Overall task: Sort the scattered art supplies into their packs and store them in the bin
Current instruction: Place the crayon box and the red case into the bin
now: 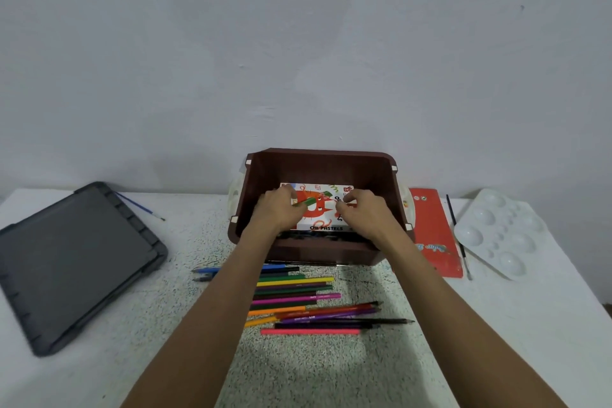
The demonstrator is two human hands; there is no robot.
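Note:
A brown bin [318,164] stands at the back middle of the table. Inside it lies a white oil pastels pack [319,222] with a red cat print. Both hands reach into the bin over the pack. My left hand [278,209] pinches a green pastel stick [314,200] that lies across the pack's top. My right hand [361,212] rests on the pack's right side with fingers curled on its edge. Several coloured pencils [298,300] lie in a loose row in front of the bin. A red pencil pack [433,232] lies flat to the bin's right.
A dark grey bin lid [73,262] lies at the left, with a blue brush [139,205] behind it. At the right sits a white paint palette [500,232], with a thin black brush [458,235] beside it. Blue pens [205,273] lie left of the pencils. A wall stands close behind.

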